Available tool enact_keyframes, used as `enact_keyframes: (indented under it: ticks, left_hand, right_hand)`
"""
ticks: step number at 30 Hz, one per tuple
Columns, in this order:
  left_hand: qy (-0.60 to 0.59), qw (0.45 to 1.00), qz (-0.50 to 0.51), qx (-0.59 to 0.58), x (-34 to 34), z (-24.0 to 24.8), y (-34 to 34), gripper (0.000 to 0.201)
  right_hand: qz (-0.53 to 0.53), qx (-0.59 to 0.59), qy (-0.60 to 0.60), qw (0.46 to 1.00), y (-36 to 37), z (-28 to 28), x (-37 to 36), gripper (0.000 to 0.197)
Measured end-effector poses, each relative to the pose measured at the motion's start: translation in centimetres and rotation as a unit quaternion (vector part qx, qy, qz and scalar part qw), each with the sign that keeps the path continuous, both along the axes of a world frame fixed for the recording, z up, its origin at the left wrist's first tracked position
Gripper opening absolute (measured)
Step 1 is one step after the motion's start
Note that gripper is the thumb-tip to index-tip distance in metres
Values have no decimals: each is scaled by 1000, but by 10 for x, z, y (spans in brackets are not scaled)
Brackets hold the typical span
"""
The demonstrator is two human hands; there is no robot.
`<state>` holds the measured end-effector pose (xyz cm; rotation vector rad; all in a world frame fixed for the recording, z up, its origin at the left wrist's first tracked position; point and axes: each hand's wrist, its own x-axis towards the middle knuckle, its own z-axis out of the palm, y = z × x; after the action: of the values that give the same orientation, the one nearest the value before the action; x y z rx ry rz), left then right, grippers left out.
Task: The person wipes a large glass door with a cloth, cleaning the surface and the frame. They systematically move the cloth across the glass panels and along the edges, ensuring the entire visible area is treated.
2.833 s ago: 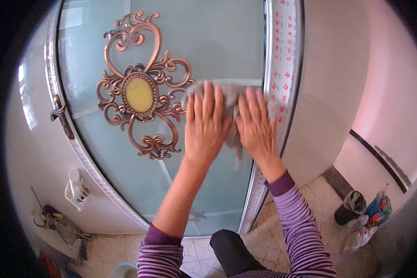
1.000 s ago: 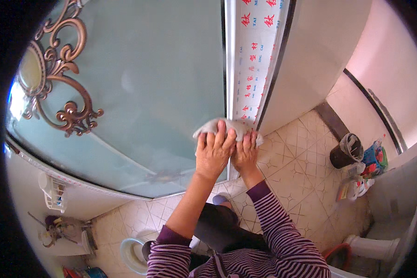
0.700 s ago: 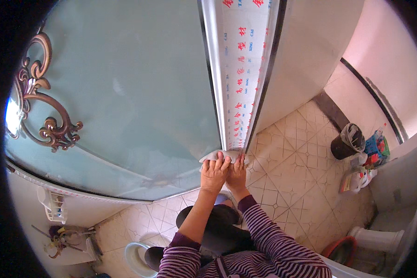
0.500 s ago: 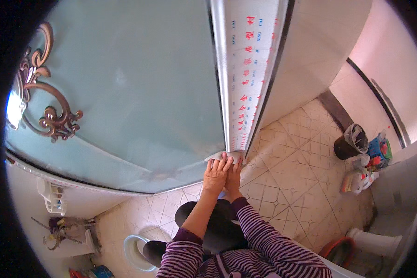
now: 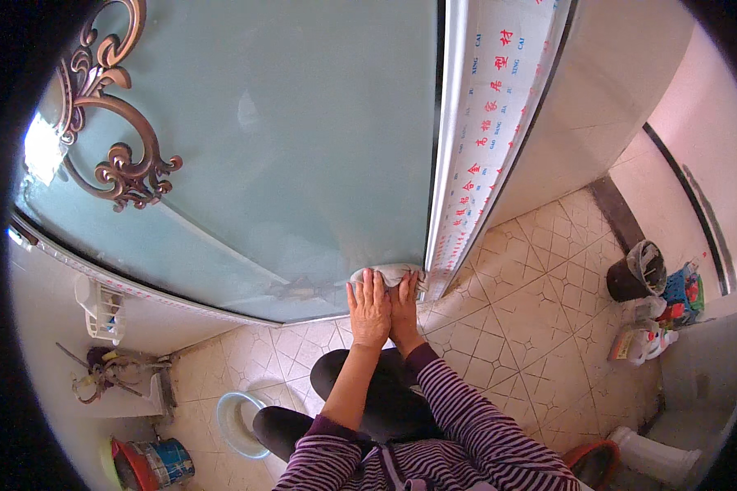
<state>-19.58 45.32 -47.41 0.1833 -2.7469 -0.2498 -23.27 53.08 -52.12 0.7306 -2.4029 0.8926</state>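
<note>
Left hand (image 5: 369, 307) and right hand (image 5: 403, 309), fingers flat, press a grey cloth (image 5: 389, 274) against the frosted glass door (image 5: 287, 147). They sit side by side at its lower right corner, near the tiled floor (image 5: 516, 311).

Your shot is bright and evenly lit, soft daylight feel, no harsh shadows anywhere. The one blown-out spot is a white glare patch on the frosted glass door (image 5: 287, 139) at far left, behind the bronze scrollwork (image 5: 110, 123). The glass shows a faint hazy sheen in the middle. Focus is decent in the centre, so your hands look crisp, but detail goes mushy toward the rim. Heavy fisheye: the door frame (image 5: 454, 147) bows, and black vignette eats every corner.
</note>
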Motion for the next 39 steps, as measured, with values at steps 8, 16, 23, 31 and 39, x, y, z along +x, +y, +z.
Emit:
enact_keyframes:
  ticks: [8, 16, 23, 31, 39]
  left_hand:
    - [-28, 982, 23, 185, 7, -2, 35, 66]
    - [66, 968, 53, 236, 8, 20, 26, 69]
    - [55, 970, 39, 231, 6, 1, 37, 70]
    - [33, 972, 49, 229, 15, 11, 35, 62]
    - [144, 933, 64, 324, 7, 17, 29, 63]
  right_hand:
    - [72, 65, -31, 995, 38, -16, -11, 42]
    - [118, 112, 19, 987, 23, 20, -22, 41]
    - [11, 111, 81, 991, 26, -11, -21, 36]
    - [-14, 113, 82, 990, 20, -20, -15, 35]
    - [55, 98, 52, 992, 8, 17, -19, 39]
